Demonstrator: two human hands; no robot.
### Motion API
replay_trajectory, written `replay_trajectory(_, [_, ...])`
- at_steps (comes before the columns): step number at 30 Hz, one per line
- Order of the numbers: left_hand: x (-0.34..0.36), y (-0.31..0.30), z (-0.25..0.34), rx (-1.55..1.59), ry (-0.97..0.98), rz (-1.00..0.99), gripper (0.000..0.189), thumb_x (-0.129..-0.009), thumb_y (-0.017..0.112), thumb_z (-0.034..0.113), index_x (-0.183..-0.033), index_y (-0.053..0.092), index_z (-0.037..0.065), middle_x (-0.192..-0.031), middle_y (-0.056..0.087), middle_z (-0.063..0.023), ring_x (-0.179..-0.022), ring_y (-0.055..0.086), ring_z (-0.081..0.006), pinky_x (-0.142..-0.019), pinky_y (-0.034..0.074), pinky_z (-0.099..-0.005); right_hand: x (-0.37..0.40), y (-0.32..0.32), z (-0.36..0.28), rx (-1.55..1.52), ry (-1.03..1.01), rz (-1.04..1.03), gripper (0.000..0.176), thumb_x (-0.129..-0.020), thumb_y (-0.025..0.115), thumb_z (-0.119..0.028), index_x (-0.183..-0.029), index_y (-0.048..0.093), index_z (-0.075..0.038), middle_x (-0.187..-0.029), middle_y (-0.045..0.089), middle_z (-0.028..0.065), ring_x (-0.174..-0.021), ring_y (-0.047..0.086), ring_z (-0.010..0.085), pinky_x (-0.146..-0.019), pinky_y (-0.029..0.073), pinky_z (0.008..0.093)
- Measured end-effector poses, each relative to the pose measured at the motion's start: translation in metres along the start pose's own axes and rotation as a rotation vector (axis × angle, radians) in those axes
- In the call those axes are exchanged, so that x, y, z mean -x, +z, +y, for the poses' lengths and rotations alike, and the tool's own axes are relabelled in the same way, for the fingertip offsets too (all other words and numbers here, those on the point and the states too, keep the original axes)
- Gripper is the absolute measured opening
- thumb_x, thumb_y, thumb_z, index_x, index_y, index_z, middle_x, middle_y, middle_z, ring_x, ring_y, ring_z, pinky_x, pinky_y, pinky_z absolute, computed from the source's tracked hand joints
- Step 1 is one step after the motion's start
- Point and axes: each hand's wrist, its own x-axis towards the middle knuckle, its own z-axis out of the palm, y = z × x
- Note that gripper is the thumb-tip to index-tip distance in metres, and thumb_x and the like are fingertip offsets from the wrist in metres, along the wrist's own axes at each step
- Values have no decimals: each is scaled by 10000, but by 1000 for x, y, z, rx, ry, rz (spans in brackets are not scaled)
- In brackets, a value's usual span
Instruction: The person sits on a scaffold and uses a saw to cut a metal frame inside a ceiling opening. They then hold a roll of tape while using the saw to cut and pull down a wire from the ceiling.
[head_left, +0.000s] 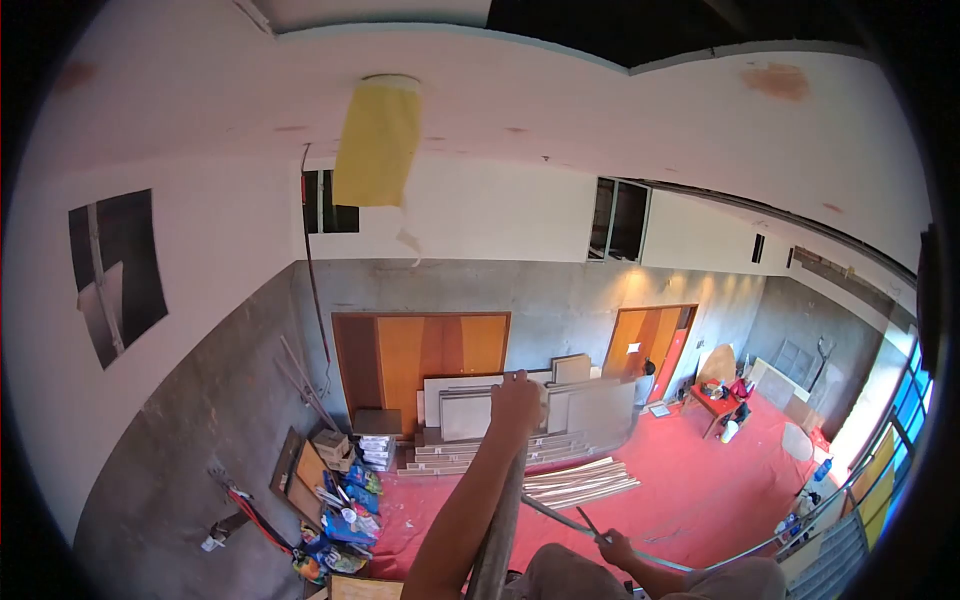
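Note:
My left hand (pixel 517 398) is raised in front of me and closed around the top of a grey upright pole or rail (pixel 497 540), which runs down between my knees. Lower right, my right hand (pixel 616 549) grips a thin grey rod (pixel 553 514) that slants from the pole toward the right. A short dark stick-like piece pokes up from that fist; what it is cannot be made out. Both forearms are bare.
The room has a red floor covering (pixel 690 480), stacked boards and panels (pixel 520 420) against the concrete wall, wooden doors (pixel 430 355), and a red table (pixel 715 400). A person (pixel 645 385) stands by the far doorway. Tools and boxes (pixel 335 500) clutter the left. A yellow patch (pixel 377 145) hangs overhead.

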Motion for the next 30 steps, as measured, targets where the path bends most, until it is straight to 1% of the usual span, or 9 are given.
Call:
replay_trajectory(3, [-1,-4,1,4,-4,-37,376,-778,711,372,-1031,710,93,-1145,580,-110,-1152,532,-285,-903,490,-475,-45,44,3,82,-52,147,336,-862,645,-372,-964,645,-52,-874,685,237,-893,653,447,-762,507,551])
replay_trajectory(9, [-1,-11,1,41,2,-62,387,-769,718,359,-1021,712,65,-1133,583,-114,-1143,535,-291,-908,486,-469,-26,20,9,-80,45,-1,329,-861,660,-366,-952,649,-49,-859,683,232,-866,657,435,-759,513,529])
replay_trajectory(12, [-2,-4,-2,42,-5,-30,378,-764,724,355,-1025,712,82,-1129,584,-110,-1141,537,-286,-908,486,-469,4,1,19,-77,-112,55,341,-838,709,-346,-951,662,-27,-731,677,173,-638,663,298,-591,512,433])
replay_trajectory(16, [0,0,-2,12,3,-13,358,-763,722,355,-1028,713,114,-1120,584,-106,-1136,541,-282,-903,489,-470,41,-36,28,-182,10,-69,350,-824,739,-362,-916,662,-34,-652,639,101,-492,594,179,-473,478,359])
replay_trajectory(19, [-1,-7,3,13,3,-13,355,-761,720,356,-1028,712,122,-1115,583,-103,-1133,543,-284,-903,489,-469,42,-41,18,-236,55,-94,337,-827,735,-351,-922,658,-37,-635,626,93,-494,591,177,-460,468,363])
replay_trajectory(20, [0,-9,4,13,-1,-12,358,-761,719,357,-1027,711,118,-1112,584,-102,-1132,544,-285,-904,488,-469,35,-33,27,-63,-249,-26,324,-839,717,-348,-939,661,-45,-639,630,107,-501,596,175,-471,470,364])
replay_trajectory(24, [0,-8,3,-6,1,-32,363,-764,706,352,-1038,708,113,-1111,583,-102,-1130,544,-288,-904,494,-471,-20,21,12,-13,-36,78,301,-871,657,-365,-992,660,-89,-721,667,178,-664,663,341,-592,509,442])
replay_trajectory(27, [-1,-14,5,15,-3,-72,348,-771,699,341,-1035,713,115,-1166,578,-105,-1163,528,-281,-921,483,-474,-30,35,3,19,30,116,264,-866,644,-289,-999,625,-61,-946,682,225,-885,648,445,-761,510,526])
replay_trajectory(30, [-2,-17,5,33,-9,-81,353,-769,694,342,-1029,707,104,-1142,576,-104,-1145,536,-285,-921,488,-479,-23,28,8,72,-50,138,272,-861,653,-305,-980,631,-61,-876,687,225,-866,654,440,-752,504,530])
